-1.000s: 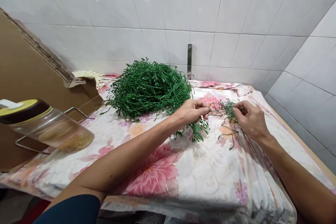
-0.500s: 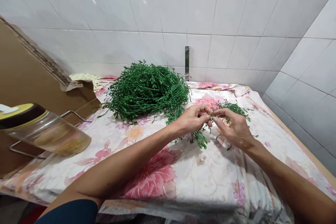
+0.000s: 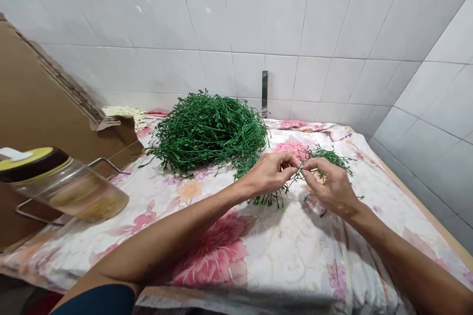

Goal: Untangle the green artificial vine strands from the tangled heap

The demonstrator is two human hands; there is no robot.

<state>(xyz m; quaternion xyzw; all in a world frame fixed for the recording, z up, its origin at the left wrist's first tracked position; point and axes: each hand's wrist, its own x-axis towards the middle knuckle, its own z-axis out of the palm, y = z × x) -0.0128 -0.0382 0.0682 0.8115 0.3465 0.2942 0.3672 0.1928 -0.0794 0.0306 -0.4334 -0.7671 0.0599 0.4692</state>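
Right hand [image 3: 330,184] and left hand [image 3: 271,172] have been brought together, fingertip to fingertip, since the first frame, where a gap was left between them. In each grip, thin green stems [image 3: 300,169] are pinched between thumb and fingers, right of the frame's center; whether one stem or several is shared by both cannot be told. The pinch is kept to the fingertips probably because the stems are so fine, and the hands are set close perhaps so that a short length can be controlled from both sides.

Below the left hand, green sprigs [image 3: 269,200] are seen, partly hidden by it. Behind the right hand, a small loose spray [image 3: 330,157] is laid on the flowered cloth [image 3: 288,251], likely spread so that single pieces can be picked out. A large tangled green heap [image 3: 210,133] is piled at the center, left of the hands, seemingly within reach yet out of the working spot.

The counter [image 3: 439,227] is covered by the cloth. At the lower left, a clear jar [image 3: 84,192] with a yellow and dark lid is seen tilted beside cardboard [image 3: 44,103]; the far side is closed by white wall tiles [image 3: 207,15].
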